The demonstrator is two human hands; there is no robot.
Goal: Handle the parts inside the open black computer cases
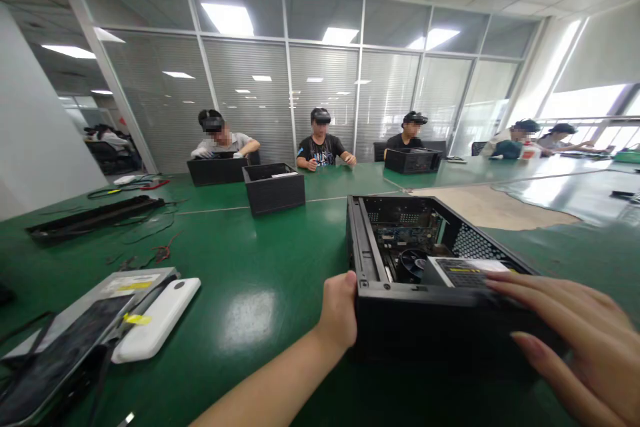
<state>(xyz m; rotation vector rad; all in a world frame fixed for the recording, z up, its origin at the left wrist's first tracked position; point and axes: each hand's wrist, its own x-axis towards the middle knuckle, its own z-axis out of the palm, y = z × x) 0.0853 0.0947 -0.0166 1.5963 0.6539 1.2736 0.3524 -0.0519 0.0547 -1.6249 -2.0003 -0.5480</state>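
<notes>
A black computer case (425,327) lies before me on the table, its upper side uncovered. Inside it I see a round cooling fan (413,265), a circuit board (407,237) and a power supply (457,272) with a black and yellow label. My left hand (341,310) is closed around the near left corner of the case, fingertips hidden behind it. Over the near right edge lies my right hand (575,327), fingers stretched across the rim by the power supply. Its thumb is apart from them, in front of the near wall.
On the green table (240,260), a white device (157,320) and a silver drive-like unit with cables (120,287) lie at left. A long black panel (95,217) is farther back. Another open case (274,190) stands mid-table. Several people sit opposite, some behind black cases.
</notes>
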